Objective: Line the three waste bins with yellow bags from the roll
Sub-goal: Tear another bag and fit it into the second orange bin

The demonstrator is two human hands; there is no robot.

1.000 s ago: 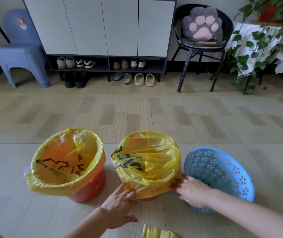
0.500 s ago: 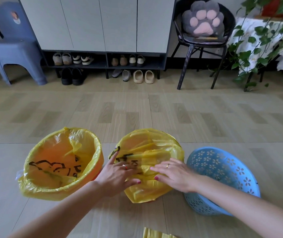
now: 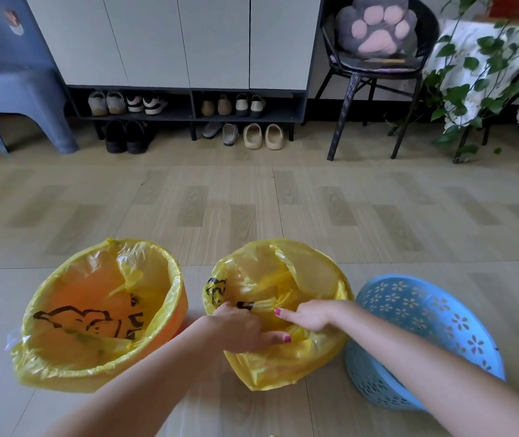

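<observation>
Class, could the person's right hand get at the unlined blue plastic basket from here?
Probably yes: the right hand works beside the blue plastic basket, whose open top has nothing over it.

left hand (image 3: 240, 326) and right hand (image 3: 310, 316) gripping middle bin's yellow bag (image 3: 286, 285)

Soft, even daylight fills the room; shadows are faint. The yellow bags (image 3: 280, 288) glow, translucent, with mild sheen. Wide-angle bending curves the edges toward 3 and 9 o'clock. Forearms at 6 o'clock look slightly blurred.
</observation>
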